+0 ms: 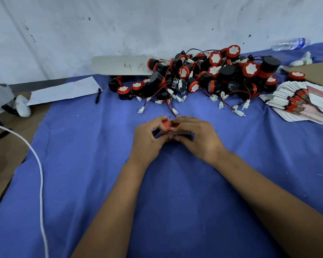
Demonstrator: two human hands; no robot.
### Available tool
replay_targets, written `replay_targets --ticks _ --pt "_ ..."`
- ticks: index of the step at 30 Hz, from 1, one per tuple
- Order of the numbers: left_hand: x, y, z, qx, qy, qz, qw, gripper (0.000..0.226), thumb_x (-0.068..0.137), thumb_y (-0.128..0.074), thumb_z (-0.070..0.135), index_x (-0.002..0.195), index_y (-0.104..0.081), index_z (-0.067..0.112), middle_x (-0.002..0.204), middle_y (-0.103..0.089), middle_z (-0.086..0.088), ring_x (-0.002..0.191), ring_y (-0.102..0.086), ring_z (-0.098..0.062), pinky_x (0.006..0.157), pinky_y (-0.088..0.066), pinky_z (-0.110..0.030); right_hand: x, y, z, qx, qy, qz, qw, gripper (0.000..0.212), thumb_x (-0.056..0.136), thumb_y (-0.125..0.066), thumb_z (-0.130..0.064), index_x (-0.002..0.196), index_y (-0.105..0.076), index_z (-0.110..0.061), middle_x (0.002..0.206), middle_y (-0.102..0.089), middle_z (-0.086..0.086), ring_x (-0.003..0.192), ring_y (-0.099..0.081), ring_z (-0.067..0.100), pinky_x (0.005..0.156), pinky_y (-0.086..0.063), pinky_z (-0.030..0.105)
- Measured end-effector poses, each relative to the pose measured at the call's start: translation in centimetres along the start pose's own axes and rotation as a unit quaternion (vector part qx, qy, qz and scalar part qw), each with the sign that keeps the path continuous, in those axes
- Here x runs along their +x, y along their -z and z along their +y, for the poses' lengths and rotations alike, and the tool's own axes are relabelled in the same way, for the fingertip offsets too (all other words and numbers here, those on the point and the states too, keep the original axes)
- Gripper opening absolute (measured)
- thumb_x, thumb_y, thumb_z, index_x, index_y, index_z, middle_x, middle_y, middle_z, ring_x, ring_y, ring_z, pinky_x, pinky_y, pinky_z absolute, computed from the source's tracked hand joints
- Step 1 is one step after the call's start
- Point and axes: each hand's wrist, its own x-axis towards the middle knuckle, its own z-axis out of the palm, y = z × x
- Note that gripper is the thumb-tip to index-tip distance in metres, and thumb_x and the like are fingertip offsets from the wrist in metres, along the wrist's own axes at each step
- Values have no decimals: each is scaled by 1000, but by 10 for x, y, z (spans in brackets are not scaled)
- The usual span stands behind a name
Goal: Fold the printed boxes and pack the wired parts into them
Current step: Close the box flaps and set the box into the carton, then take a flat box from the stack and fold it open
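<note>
Two hands meet at mid-worktop: our left hand (147, 137) and right hand (196, 137) both curl their fingers round a small red printed box (167, 126), pinching it between them above the blue cloth (101, 164). Just beyond lies the heap of wired parts (203, 75), black and red, with flat unfolded boxes (302, 101) fanned at its right.

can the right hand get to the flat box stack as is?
Probably not right away: the right hand and left hand both grip the red box. The path to the flat box stack looks free across bare cloth.
</note>
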Motion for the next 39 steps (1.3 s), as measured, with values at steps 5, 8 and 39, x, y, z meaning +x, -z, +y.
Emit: replay_targets --ticks 5,8,39 --pt "5 -7 11 -38 30 -6 999 18 74 -86 -6 76 -71 5 111 -74 9 110 -69 1 101 -57 -36 -3 24 -11 -58 -57 -92 992 40 92 -71 -14 131 -64 -7 147 -54 14 142 -43 29 116 -32 40" --pt "17 -27 41 -79 14 -33 996 20 74 -84 -1 77 -76 17 108 -78 11 108 -72 -5 95 -59 -32 -18 79 -19 -73 -93 -54 992 31 94 -71 -16 123 -68 -6 133 -61 21 125 -56 34 104 -41 47" --pt "37 -372 234 -98 116 -126 980 30 85 -57 2 61 -59 21 74 -69 -9 91 -69 -40 63 -46 -33 -110 323 15 -202 -548 189 790 26 87 -55 -10 106 -73 -15 102 -72 9 95 -67 31 77 -54 32"
